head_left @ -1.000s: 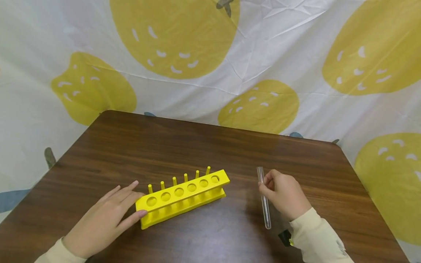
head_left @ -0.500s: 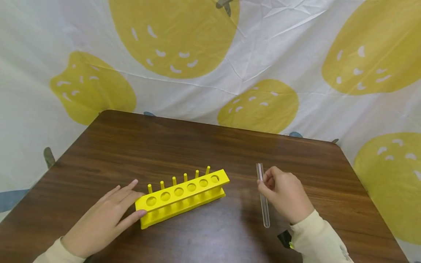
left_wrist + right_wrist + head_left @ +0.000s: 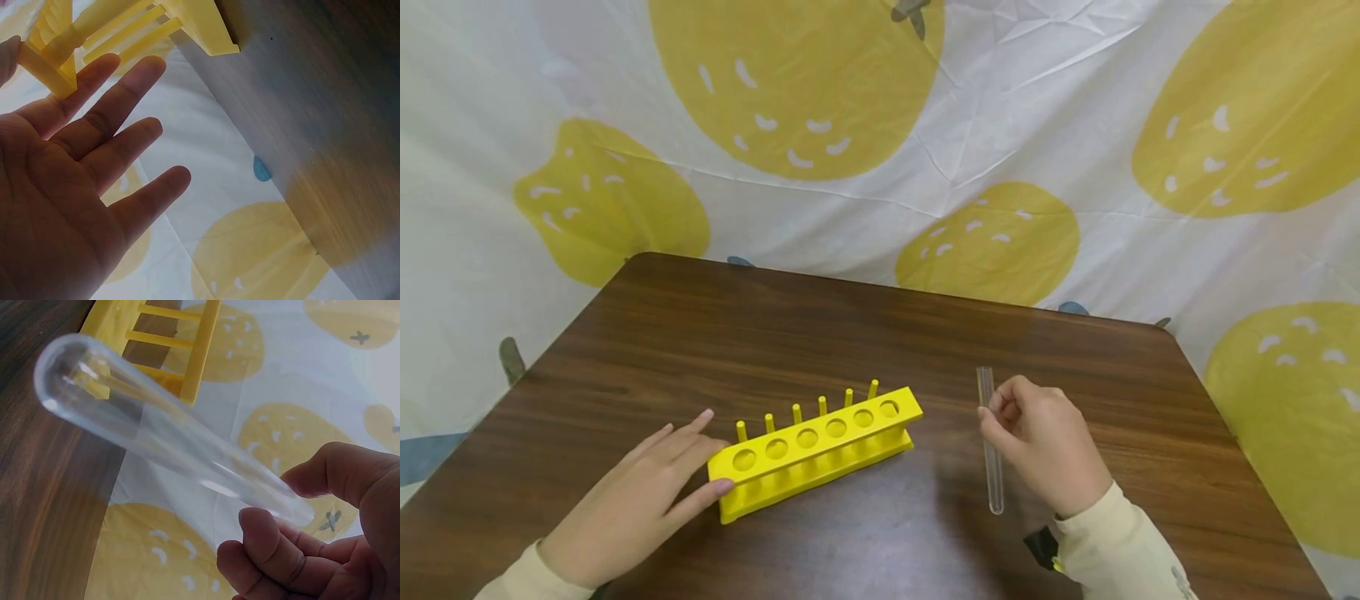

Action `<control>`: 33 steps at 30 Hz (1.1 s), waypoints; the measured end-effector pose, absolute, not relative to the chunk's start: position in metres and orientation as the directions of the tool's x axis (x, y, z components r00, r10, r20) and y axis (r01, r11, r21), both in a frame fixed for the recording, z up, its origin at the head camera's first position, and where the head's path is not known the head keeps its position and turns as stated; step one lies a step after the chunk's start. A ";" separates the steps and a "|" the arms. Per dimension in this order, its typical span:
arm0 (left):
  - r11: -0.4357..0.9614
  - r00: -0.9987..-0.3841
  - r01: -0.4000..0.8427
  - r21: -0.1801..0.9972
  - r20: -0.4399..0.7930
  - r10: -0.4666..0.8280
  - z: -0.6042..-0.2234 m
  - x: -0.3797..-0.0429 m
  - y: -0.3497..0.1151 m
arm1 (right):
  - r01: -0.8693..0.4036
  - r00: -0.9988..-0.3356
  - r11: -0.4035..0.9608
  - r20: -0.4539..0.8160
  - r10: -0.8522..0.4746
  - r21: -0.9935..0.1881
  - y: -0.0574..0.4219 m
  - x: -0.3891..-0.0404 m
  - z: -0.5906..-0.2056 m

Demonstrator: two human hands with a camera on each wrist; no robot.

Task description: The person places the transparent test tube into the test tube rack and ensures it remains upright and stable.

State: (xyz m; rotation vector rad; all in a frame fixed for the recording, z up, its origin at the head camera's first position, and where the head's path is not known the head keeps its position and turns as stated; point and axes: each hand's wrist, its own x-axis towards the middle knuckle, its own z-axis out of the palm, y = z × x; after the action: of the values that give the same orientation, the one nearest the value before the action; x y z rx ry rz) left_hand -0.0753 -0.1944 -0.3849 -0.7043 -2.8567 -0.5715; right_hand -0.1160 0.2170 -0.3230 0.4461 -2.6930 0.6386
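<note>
A yellow test tube rack [image 3: 816, 471] stands on the dark wooden table, with a row of round holes along its top and several pegs behind. My left hand [image 3: 636, 496] holds the rack's left end between thumb and forefinger, and its other fingers are stretched out, as the left wrist view shows. To the right of the rack, my right hand [image 3: 1048, 446] pinches a clear glass test tube [image 3: 993, 479] near its upper part between thumb and fingers. The tube's rounded closed end [image 3: 53, 378] points down, and no contents show through the glass.
The brown table [image 3: 820, 325] reaches back to a white cloth [image 3: 820, 212] printed with yellow fruit. A small black object [image 3: 1041, 547] shows beside the right sleeve [image 3: 1116, 533].
My right hand has moved slightly left with the test tube, toward the rack, and the tube now appears a little higher. The left hand and the rack have stayed in place.
</note>
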 end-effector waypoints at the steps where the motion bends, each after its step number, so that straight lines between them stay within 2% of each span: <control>1: 0.818 -0.880 0.473 0.327 0.225 0.419 -0.385 -0.075 -0.194 | -0.378 -0.890 0.848 0.398 -0.222 -0.372 0.216 -0.116 -0.323; 19: 0.819 -0.886 0.463 0.341 0.214 0.412 -0.386 -0.075 -0.194 | -0.458 -0.811 0.802 0.550 -0.200 -0.384 0.207 -0.119 -0.322; 33: 0.817 -0.878 0.475 0.328 0.237 0.415 -0.388 -0.075 -0.194 | -0.467 -0.790 0.794 0.587 -0.177 -0.389 0.207 -0.120 -0.317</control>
State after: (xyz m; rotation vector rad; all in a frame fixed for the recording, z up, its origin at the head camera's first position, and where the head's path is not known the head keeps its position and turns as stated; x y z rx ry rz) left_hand -0.0752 -0.1938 -0.3876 -0.7019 -2.8458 -0.5747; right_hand -0.1204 0.2073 -0.3173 0.4781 -2.4447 0.7199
